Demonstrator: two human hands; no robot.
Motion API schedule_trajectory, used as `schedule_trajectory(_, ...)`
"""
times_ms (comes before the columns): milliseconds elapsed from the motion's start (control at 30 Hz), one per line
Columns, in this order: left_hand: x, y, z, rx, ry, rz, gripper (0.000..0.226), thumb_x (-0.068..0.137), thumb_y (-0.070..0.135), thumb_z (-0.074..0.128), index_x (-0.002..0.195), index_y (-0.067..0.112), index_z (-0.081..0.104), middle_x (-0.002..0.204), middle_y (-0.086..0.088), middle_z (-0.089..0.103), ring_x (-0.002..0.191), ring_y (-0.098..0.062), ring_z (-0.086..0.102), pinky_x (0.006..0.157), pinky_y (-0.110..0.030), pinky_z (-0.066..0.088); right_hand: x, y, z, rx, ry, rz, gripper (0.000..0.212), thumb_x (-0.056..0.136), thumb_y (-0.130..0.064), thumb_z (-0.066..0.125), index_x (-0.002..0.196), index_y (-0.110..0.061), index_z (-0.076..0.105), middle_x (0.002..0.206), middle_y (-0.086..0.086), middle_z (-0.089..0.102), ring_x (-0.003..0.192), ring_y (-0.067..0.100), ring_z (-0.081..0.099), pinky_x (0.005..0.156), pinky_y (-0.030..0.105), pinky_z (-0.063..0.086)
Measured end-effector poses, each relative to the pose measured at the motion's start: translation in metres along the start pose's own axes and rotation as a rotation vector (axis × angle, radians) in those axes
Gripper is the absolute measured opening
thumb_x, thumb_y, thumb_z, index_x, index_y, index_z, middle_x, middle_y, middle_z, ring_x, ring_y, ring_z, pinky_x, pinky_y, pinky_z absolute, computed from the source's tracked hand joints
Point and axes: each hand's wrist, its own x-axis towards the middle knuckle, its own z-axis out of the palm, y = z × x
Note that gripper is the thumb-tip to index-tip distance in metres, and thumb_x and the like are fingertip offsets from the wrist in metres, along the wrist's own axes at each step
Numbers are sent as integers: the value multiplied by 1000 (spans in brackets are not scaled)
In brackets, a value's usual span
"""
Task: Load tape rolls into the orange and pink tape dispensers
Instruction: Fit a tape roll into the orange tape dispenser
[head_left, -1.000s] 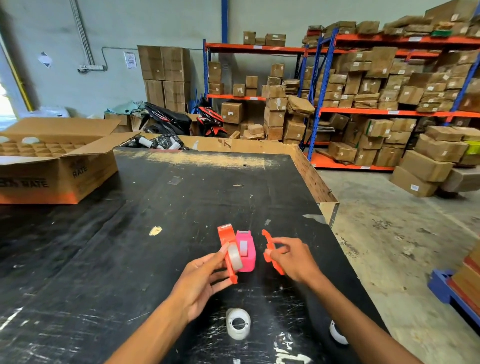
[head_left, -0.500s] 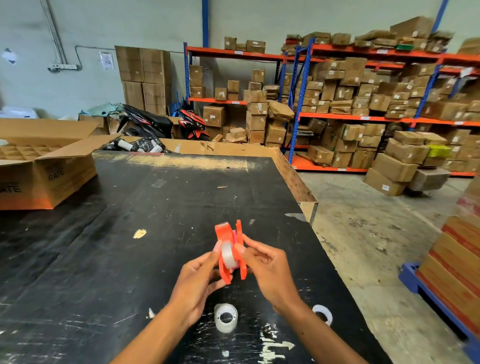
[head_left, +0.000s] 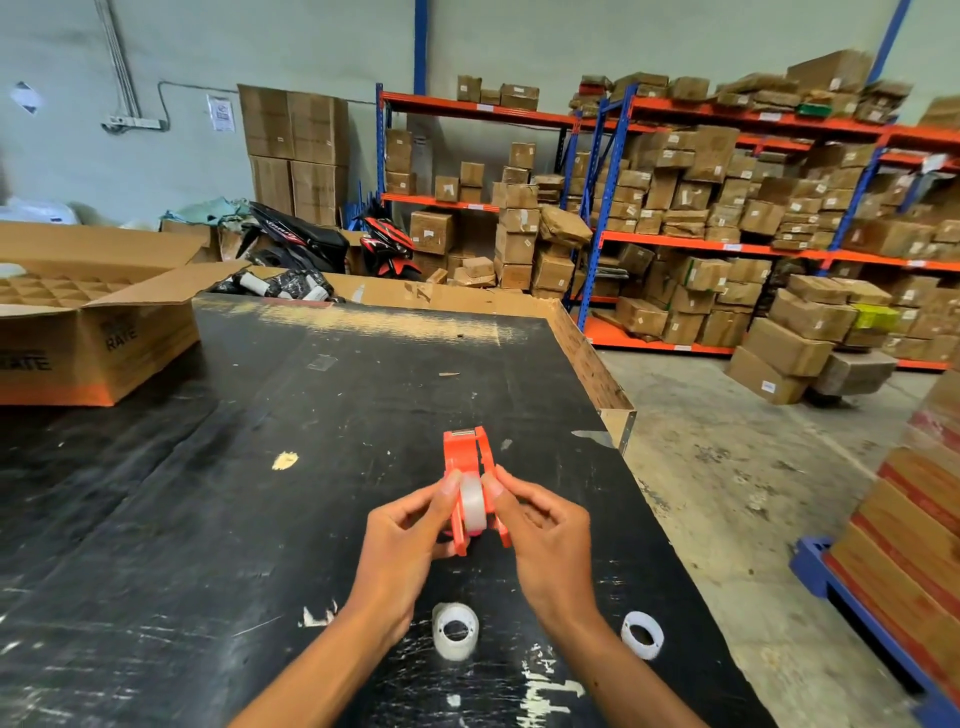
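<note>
Above the black table (head_left: 260, 493), both my hands hold the orange tape dispenser (head_left: 464, 452). A clear tape roll (head_left: 472, 501) sits between its two orange side pieces. My left hand (head_left: 402, 535) grips the left side with the thumb against the roll. My right hand (head_left: 545, 535) presses the right side piece inward. A sliver of pink shows under the roll; the pink dispenser is otherwise hidden behind my hands. Two more clear tape rolls lie on the table near me, one (head_left: 455, 630) between my wrists and one (head_left: 643, 634) at the right edge.
An open cardboard box with dividers (head_left: 88, 322) stands at the table's far left. The table's right edge (head_left: 613, 410) drops to a concrete floor. Shelving racks full of cartons (head_left: 727, 208) line the back, and a stack on a blue pallet (head_left: 909, 561) stands at right.
My right hand brought the loose orange side piece to the dispenser body and both hands now press the halves around the roll. The pink dispenser, visible a second ago, is now covered.
</note>
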Motion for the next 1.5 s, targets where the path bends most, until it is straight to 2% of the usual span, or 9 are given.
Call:
schedule_trajectory(100,-2,0,3,-6,-4,11,32,83,38,60,93,13,78,87,-19,77,77,-25,66,70,-37,52,-7,4,9,-54,56,-68,18,82,-23,67,91,-11,77,94,13,73,76,4,70,62,12,51)
schedule_trajectory(233,-4,-2,5,-45,42,57,46,80,38,63,123,23,65,98,-16,76,86,-24,69,71,-40,54,-13,3,18,-95,103,-98,32,90,-25,58,71,-8,77,84,11,70,67,0,61,59,9,44)
schedule_trajectory(400,-5,0,3,7,-8,98,35,90,33,55,121,20,66,111,-5,75,110,-30,66,87,-46,52,-16,1,26,-48,125,-126,29,90,-24,58,79,-5,78,88,12,69,73,2,66,61,9,48)
schedule_trajectory(600,5,9,-10,103,-22,99,46,85,38,56,126,18,62,117,-3,73,113,-23,65,94,-43,51,1,-4,14,-280,-29,-175,26,90,-29,59,79,-12,76,81,4,73,82,15,69,76,36,57)
schedule_trajectory(767,3,14,-7,149,13,122,50,78,38,61,125,22,63,114,7,73,107,-8,67,97,-36,52,16,-24,3,-394,-179,-229,17,81,-33,69,97,-37,72,90,-7,62,82,0,59,72,15,47)
schedule_trajectory(967,2,18,-6,189,-8,124,44,83,31,58,126,24,60,110,14,73,105,-5,68,94,-24,52,28,-36,-5,-636,-401,-166,29,77,-35,75,105,-27,73,84,-6,48,72,1,45,67,13,39)
schedule_trajectory(1167,-2,18,-3,222,-39,108,50,79,37,58,126,24,61,108,13,74,96,4,68,79,-18,55,32,-41,-7,-506,-425,-226,7,74,-15,79,80,-15,77,77,-4,51,66,4,45,61,14,38)
schedule_trajectory(1367,-8,21,-2,237,-111,110,42,81,41,55,122,34,62,115,17,72,101,1,66,87,-27,53,45,-61,-7,-514,-279,-320,6,76,-16,76,80,-21,76,97,2,62,87,5,58,72,20,45)
schedule_trajectory(1500,-11,24,0,230,-160,68,39,85,40,57,123,35,62,104,7,77,94,-14,71,81,-41,59,52,-64,-9,-526,-303,-274,8,79,-13,74,84,-9,77,85,2,71,80,10,66,68,14,50)
